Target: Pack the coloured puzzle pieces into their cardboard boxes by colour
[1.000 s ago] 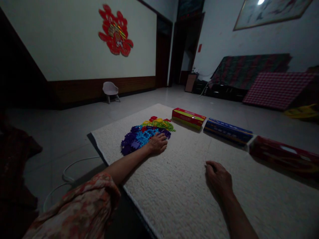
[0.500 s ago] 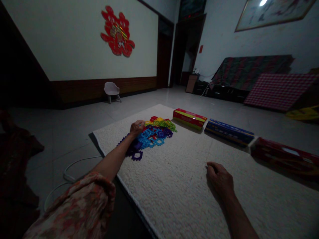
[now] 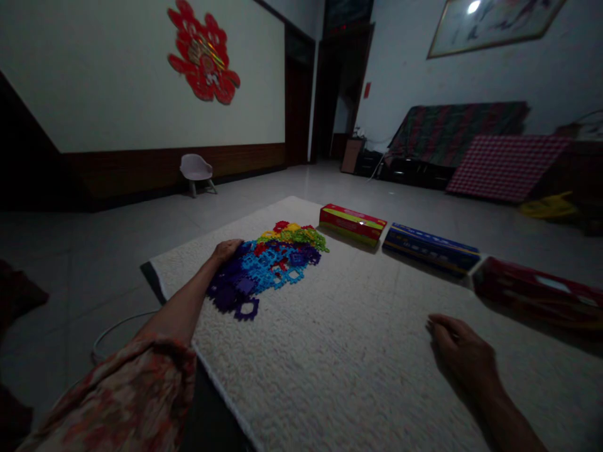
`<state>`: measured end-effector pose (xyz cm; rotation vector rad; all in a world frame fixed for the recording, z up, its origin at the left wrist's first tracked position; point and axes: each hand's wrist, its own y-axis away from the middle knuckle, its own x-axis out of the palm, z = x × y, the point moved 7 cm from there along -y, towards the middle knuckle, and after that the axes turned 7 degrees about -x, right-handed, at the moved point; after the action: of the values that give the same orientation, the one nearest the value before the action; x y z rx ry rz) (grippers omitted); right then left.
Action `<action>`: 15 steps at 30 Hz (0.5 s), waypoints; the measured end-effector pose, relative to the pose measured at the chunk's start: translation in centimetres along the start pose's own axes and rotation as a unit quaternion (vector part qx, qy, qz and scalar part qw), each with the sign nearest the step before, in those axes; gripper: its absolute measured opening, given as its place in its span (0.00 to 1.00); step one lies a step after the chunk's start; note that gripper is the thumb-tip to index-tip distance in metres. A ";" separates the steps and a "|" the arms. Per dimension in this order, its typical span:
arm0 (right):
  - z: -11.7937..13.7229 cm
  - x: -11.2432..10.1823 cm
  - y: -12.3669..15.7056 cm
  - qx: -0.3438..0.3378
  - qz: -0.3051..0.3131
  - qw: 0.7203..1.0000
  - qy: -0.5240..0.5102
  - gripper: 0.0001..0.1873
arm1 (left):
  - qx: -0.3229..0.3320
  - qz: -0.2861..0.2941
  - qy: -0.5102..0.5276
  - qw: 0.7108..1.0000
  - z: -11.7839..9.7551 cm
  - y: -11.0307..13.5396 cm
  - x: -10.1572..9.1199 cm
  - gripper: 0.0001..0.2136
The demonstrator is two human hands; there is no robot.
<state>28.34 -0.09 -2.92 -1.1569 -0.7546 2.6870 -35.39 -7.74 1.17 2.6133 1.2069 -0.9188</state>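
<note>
A spread of small plastic interlocking pieces (image 3: 268, 263) lies on the white rug (image 3: 339, 351), purple and blue nearest me, red, yellow and green at the far end. My left hand (image 3: 227, 249) rests at the left edge of the spread, fingers curled down onto the purple pieces. My right hand (image 3: 464, 351) lies palm down on the bare rug to the right, fingers loosely stretched, holding nothing.
Three long boxes line the rug's far right edge: a red and yellow box (image 3: 352, 223), a blue box (image 3: 431, 248) and a dark red box (image 3: 537, 292). A white cable (image 3: 110, 329) curls on the floor at left. A small chair (image 3: 195, 171) stands by the wall.
My left hand swept from the right side of the pile to its left edge, and the pieces spread out flatter toward me. My right hand slid a little to the right.
</note>
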 end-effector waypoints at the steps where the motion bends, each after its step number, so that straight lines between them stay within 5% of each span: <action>1: -0.4 -0.1 0.1 0.009 -0.003 1.000 -0.003 0.19 | 0.002 0.020 0.005 1.000 -0.1 -0.4 0.6 0.10; 7: -0.2 0.0 0.2 -0.001 -0.012 1.000 -0.013 0.17 | 0.011 0.088 0.044 0.995 -1.1 -0.8 4.1 0.13; 15: -0.1 -0.1 0.1 0.000 -0.014 1.000 -0.015 0.17 | 0.023 0.076 0.104 0.991 -3.5 1.3 7.0 0.13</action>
<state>28.52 -0.14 -2.92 -1.1008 -0.7696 2.6873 -29.26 -2.83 -0.20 2.8491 1.0192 -0.6685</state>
